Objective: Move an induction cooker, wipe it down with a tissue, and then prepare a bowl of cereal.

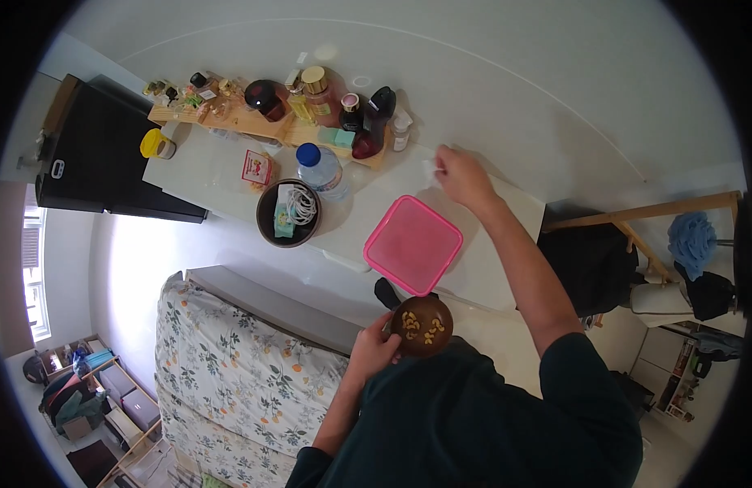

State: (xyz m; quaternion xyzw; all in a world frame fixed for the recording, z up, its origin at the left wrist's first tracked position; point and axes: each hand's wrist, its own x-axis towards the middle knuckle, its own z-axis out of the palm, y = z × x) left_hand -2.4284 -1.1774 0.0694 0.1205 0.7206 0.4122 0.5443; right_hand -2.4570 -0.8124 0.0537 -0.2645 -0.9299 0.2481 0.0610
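My left hand (373,344) grips the rim of a small round brown bowl (422,348) close to my body. Several cashew-like pieces (411,321) lie in it. Over the far right part of the white tabletop (486,244), my right hand (464,175) is closed on a thin white piece (432,171), perhaps a tissue or wipe. Most of that piece is hidden by the fingers. Between my hands, a square container with a pink lid (414,245) rests near the table's front edge.
A dark round bowl (267,229) holds a white cable (301,205) and a green packet (283,224). Beside it stand a blue-capped water bottle (321,171) and a red-and-white pack (257,168). Perfume bottles line a wooden shelf (229,122) by the wall. A floral-covered bed (248,366) lies left.
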